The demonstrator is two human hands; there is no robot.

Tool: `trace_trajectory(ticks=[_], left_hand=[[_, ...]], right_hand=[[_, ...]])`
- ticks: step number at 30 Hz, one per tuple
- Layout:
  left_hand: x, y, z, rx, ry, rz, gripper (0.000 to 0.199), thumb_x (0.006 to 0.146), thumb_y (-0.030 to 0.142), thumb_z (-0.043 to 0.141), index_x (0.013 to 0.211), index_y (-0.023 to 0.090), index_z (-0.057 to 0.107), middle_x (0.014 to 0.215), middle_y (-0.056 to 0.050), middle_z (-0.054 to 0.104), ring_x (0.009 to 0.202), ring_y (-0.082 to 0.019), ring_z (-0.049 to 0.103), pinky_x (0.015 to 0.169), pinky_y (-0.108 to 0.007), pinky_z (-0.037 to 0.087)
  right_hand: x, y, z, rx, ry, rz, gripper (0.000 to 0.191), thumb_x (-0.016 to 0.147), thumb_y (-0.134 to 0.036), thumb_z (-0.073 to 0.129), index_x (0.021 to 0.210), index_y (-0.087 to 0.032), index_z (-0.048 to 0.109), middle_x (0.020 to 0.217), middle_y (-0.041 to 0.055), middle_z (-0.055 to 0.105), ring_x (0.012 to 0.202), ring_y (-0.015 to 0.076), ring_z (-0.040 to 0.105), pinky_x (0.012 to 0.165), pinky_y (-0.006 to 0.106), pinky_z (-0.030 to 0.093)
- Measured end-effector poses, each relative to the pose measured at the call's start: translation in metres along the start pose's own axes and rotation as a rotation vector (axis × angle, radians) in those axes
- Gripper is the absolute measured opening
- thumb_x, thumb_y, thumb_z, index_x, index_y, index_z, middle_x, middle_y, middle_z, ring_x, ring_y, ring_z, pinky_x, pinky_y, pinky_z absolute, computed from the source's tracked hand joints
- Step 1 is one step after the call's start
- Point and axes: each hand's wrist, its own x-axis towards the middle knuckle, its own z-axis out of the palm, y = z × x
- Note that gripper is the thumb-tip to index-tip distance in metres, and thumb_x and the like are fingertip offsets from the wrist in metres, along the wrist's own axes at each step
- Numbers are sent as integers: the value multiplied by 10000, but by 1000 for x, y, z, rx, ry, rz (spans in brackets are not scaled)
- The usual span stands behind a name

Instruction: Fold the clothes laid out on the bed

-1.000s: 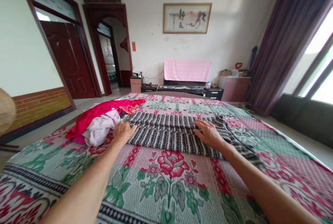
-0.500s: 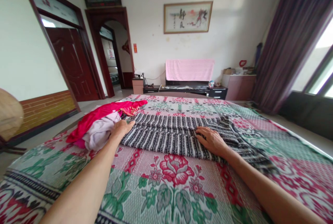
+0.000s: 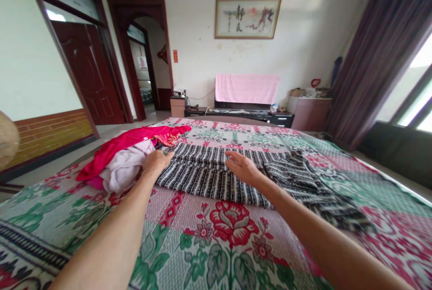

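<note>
A black-and-white striped knit garment (image 3: 202, 173) lies flat across the flowered bedspread (image 3: 232, 222), its bunched part trailing off to the lower right. At the garment's left end is my left hand (image 3: 158, 162), with the thumb toward its edge; the other fingertips are hard to make out. My right hand (image 3: 243, 167) is over the middle of the garment, fingers apart and pointing left, holding nothing. Beside my left hand rests a pile with a red cloth (image 3: 111, 148) and a pale lilac cloth (image 3: 124, 168).
Behind the bed, a pink cloth (image 3: 247, 87) covers a screen on a low black cabinet (image 3: 283, 120). A purple curtain (image 3: 367, 56) hangs at the right. Doorways stand at the left, and a round wooden object (image 3: 7, 139) is at the left edge.
My right hand has moved left along the striped garment, from its right part to its middle. My left hand stays at the left end. The view has shifted slightly.
</note>
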Motion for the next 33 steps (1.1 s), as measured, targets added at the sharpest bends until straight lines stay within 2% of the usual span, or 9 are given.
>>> trace_trajectory(ticks=[2, 3, 7, 11, 18, 22, 25, 28, 33], left_hand=[[-1, 1, 0, 10, -7, 6, 622, 774, 594, 462, 1099, 112, 684, 1138, -219, 661, 1040, -356, 621, 799, -396, 490], [-2, 2, -1, 18, -12, 14, 605, 775, 577, 466, 1088, 109, 689, 1132, -220, 663, 1030, -356, 625, 796, -398, 491], [-4, 4, -2, 28, -22, 21, 555, 775, 518, 480, 1097, 119, 689, 1128, -203, 670, 1025, -343, 630, 801, -388, 490], [-6, 7, -3, 13, -30, -7, 546, 773, 501, 488, 1112, 121, 684, 1147, -196, 664, 1051, -340, 620, 815, -389, 489], [-1, 8, -2, 34, -32, 1, 560, 772, 535, 473, 1070, 122, 706, 1153, -198, 662, 1070, -340, 613, 826, -380, 488], [4, 9, -2, 66, -59, 46, 432, 758, 426, 492, 939, 125, 743, 1066, -186, 699, 1026, -321, 634, 779, -339, 489], [1, 18, -9, 37, -42, 81, 389, 772, 411, 469, 822, 153, 755, 973, -162, 725, 958, -301, 655, 730, -312, 481], [-13, 37, -22, 2, 35, 175, 373, 792, 428, 458, 751, 196, 747, 864, -115, 736, 867, -272, 668, 701, -299, 468], [-52, 81, -32, 25, 131, 372, 327, 812, 407, 486, 740, 210, 737, 829, -98, 728, 862, -253, 655, 715, -299, 460]], right_hand=[[17, -23, 27, 84, -64, 85, 442, 860, -299, 443, 1255, -137, 558, 996, 102, 688, 839, 208, 643, 767, 341, 497], [22, -32, 39, 64, -66, 89, 448, 874, -301, 423, 1276, -141, 539, 992, 99, 687, 851, 207, 636, 775, 343, 491], [21, -47, 67, -271, -44, -115, 378, 825, -252, 504, 1187, -183, 589, 1219, 101, 607, 1129, 246, 516, 951, 386, 393], [7, -43, 76, -409, -165, -232, 320, 890, -282, 418, 1131, -212, 616, 1212, 69, 601, 1100, 222, 514, 945, 370, 384], [5, -41, 77, -379, -144, -219, 311, 897, -266, 400, 1090, -211, 637, 1188, 67, 608, 1098, 209, 516, 948, 354, 384], [11, -32, 80, -240, -118, -205, 308, 850, -227, 458, 1100, -193, 634, 1144, 72, 637, 1081, 198, 545, 964, 326, 385], [19, -24, 78, -50, -75, -94, 359, 841, -226, 462, 1168, -182, 602, 1100, 78, 660, 1022, 192, 581, 950, 326, 406], [26, -19, 71, 256, -15, 76, 384, 843, -268, 455, 1198, -213, 590, 1051, 42, 677, 1006, 180, 591, 949, 339, 421], [30, -16, 57, 728, 26, 284, 384, 818, -395, 498, 1149, -234, 607, 1172, 39, 639, 1060, 193, 596, 939, 360, 434]])
